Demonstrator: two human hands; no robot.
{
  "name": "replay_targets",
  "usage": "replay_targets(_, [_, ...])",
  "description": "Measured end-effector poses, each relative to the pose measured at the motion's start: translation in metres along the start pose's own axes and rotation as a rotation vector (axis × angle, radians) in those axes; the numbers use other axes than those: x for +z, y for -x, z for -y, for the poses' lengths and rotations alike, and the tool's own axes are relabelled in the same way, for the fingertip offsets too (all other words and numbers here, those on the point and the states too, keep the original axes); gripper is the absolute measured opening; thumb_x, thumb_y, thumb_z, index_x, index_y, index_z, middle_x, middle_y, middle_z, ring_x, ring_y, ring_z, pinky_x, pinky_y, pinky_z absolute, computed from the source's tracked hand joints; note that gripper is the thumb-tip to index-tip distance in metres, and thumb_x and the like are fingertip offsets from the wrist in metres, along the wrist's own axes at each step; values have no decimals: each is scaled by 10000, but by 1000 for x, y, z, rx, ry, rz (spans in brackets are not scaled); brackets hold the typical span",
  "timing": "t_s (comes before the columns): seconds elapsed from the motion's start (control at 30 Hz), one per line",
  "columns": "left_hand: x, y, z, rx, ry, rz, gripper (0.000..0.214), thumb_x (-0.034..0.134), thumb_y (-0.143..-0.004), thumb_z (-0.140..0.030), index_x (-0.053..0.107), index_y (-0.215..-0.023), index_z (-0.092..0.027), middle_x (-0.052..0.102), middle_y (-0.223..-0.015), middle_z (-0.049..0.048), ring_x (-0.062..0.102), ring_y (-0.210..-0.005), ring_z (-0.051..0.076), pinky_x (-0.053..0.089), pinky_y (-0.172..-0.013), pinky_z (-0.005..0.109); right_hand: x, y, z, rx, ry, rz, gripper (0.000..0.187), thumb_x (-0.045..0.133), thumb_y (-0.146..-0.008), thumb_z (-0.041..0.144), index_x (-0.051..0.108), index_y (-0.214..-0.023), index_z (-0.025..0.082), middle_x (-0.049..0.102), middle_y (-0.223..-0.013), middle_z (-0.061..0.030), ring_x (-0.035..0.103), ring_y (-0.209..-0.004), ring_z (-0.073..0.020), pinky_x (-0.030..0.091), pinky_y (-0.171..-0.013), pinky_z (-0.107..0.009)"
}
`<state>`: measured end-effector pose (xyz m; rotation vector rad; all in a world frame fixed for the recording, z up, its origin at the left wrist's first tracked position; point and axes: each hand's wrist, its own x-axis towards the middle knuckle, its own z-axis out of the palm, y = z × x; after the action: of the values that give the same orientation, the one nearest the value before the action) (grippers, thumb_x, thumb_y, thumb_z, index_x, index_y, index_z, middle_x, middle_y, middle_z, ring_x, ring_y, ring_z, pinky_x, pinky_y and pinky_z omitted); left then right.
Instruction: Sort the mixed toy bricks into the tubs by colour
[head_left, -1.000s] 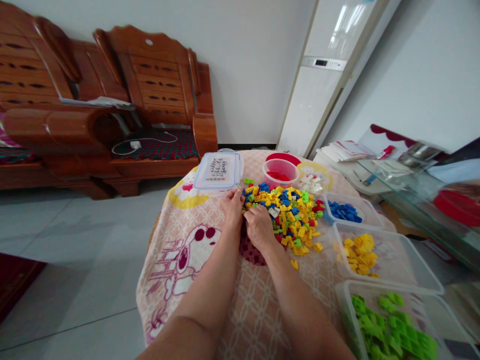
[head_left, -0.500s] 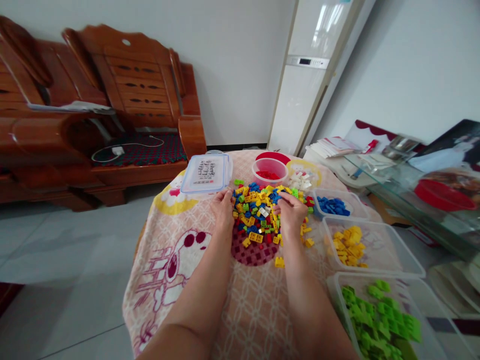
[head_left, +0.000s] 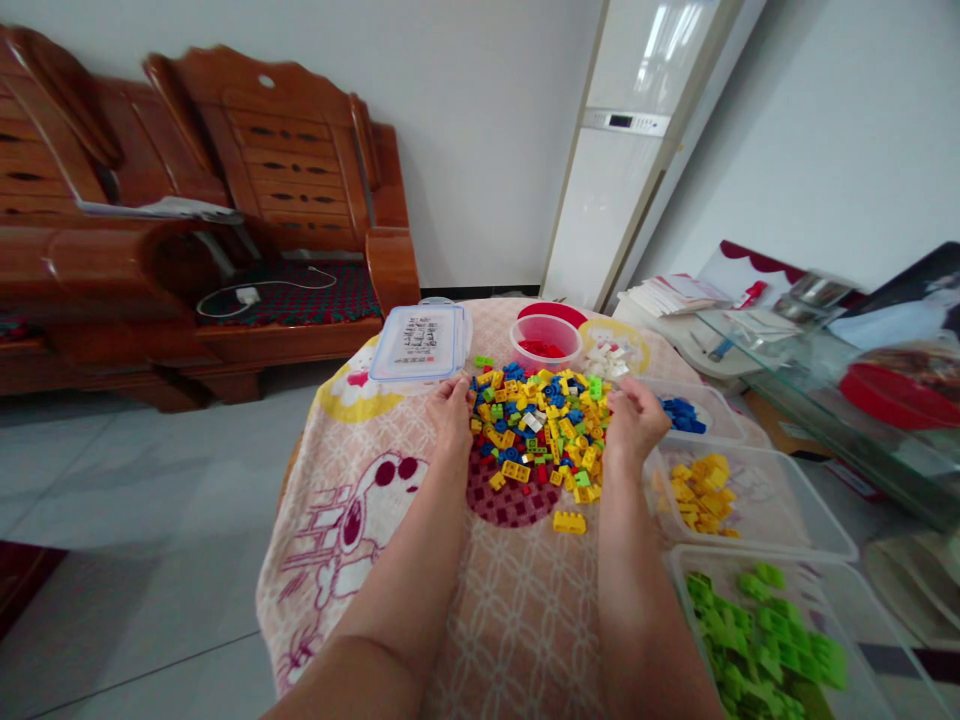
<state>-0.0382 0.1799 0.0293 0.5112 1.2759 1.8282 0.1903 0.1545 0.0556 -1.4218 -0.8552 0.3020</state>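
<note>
A heap of small mixed-colour bricks [head_left: 544, 425] lies on a pink cartoon-print cloth [head_left: 375, 500] over a round table. My left hand [head_left: 450, 415] rests at the heap's left edge, fingers curled against the bricks. My right hand [head_left: 634, 422] sits at the heap's right edge, fingers cupped toward the pile; whether it holds any brick is hidden. A single yellow brick [head_left: 568, 522] lies apart in front of the heap.
Clear tubs line the right side: blue bricks [head_left: 684, 413], yellow bricks [head_left: 701, 490], green bricks [head_left: 765, 640]. A red bowl [head_left: 545, 343], white bricks [head_left: 611, 358] and a clear lid [head_left: 420, 343] sit behind. A wooden bench [head_left: 225, 230], a standing air conditioner [head_left: 622, 160] and a glass table [head_left: 825, 380] surround.
My right hand moved from the heap's middle out to its right edge. My left hand stayed at the left edge. The heap has been pushed closer together.
</note>
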Motion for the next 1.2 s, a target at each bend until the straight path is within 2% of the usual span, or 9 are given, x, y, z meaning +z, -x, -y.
replay_targets(0.13, [1, -1, -1, -23, -1, -9, 140, 686, -678, -284, 624, -687, -158, 499, -461, -72, 347, -377, 42, 229, -393, 180, 10, 28, 28, 60, 79, 614, 375, 621, -754, 440, 792, -913, 147, 718, -666, -33, 632, -516, -169, 505, -508, -262])
replay_targets(0.23, [1, -3, -1, -26, -3, -14, 143, 689, -671, -284, 626, -689, -157, 495, -458, -74, 347, -377, 42, 228, -393, 180, 17, 48, 44, -66, 301, 917, 270, 648, -809, 403, 775, -727, 181, 661, -560, -3, 597, -496, -142, 440, -524, -235])
replay_targets(0.43, [-1, -5, 3, -1, -2, -1, 144, 681, -666, -289, 635, -698, -156, 497, -464, -74, 346, -375, 41, 227, -392, 179, 28, 77, 50, -382, 750, 1038, 331, 786, -803, 470, 732, -587, 225, 735, -688, -59, 677, -699, -186, 421, -611, -256])
replay_targets(0.53, [-2, -5, 4, 5, 11, 10, 157, 686, -658, -294, 649, -712, -152, 500, -468, -71, 345, -379, 40, 226, -393, 175, 30, 80, 50, -373, 778, 1085, 286, 794, -806, 429, 742, -607, 230, 752, -727, -64, 692, -729, -194, 435, -633, -264])
replay_targets(0.67, [-1, -4, 3, 3, 17, 12, 178, 703, -654, -315, 648, -709, -155, 498, -472, -69, 349, -383, 41, 227, -392, 174, 24, 71, 49, -213, 553, 1139, 269, 773, -801, 371, 703, -595, 212, 673, -565, -3, 633, -572, -139, 414, -562, -224])
replay_targets(0.8, [-1, -3, 1, -13, 8, 8, 170, 714, -653, -305, 635, -695, -160, 499, -468, -68, 347, -381, 42, 226, -386, 171, 18, 56, 40, 92, 208, 1044, 198, 718, -761, 374, 682, -691, 193, 616, -509, 43, 548, -413, -102, 398, -437, -192])
replay_targets(0.93, [0, -3, 0, -18, -4, 0, 147, 702, -665, -289, 624, -680, -166, 493, -461, -72, 345, -379, 42, 234, -387, 171, 16, 42, 29, 272, -67, 802, 204, 698, -657, 350, 675, -755, 173, 647, -550, 25, 598, -408, -133, 432, -368, -198])
replay_targets(1.03, [0, -4, 1, -12, -9, 3, 135, 689, -670, -286, 624, -678, -167, 492, -458, -72, 342, -382, 45, 233, -389, 175, 16, 32, 21, 313, -261, 516, 252, 695, -613, 336, 685, -797, 164, 658, -570, 15, 643, -455, -157, 524, -415, -235])
replay_targets(1.2, [-1, -5, 2, -15, -10, 14, 149, 691, -673, -303, 626, -681, -169, 487, -462, -72, 354, -383, 51, 233, -398, 182, 12, 8, 2, 213, -380, 70, 403, 674, -627, 368, 695, -960, 142, 666, -723, 4, 734, -676, -197, 650, -637, -343])
